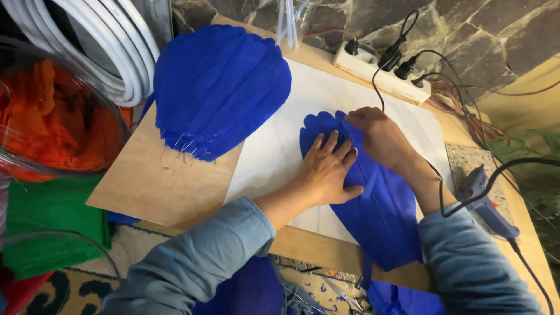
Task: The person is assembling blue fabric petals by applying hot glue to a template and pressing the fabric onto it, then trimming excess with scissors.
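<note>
Left hand (328,169): centre of the frame, palm down, fingers spread flat and pointing to the upper right.
Right hand (378,135): just above and right of the left hand, knuckles up, fingers curled downward, fingertips hidden.
Forearms: both enter from the lower edge in grey-blue sleeves, converging towards the centre.

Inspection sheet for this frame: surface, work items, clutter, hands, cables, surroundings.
Surface: wooden board with a white sheet on it.
Work items: blue petal-shaped piece lies on the sheet; a stack of blue petals sits up left.
Clutter: glue gun at the right edge; scissors below the board.
Hands: left hand pressed flat on the piece; right hand pinching its top fold.
Cables: black leads run to a power strip.
Surroundings: stone wall, white hose coil, orange fabric, green fabric.
</note>
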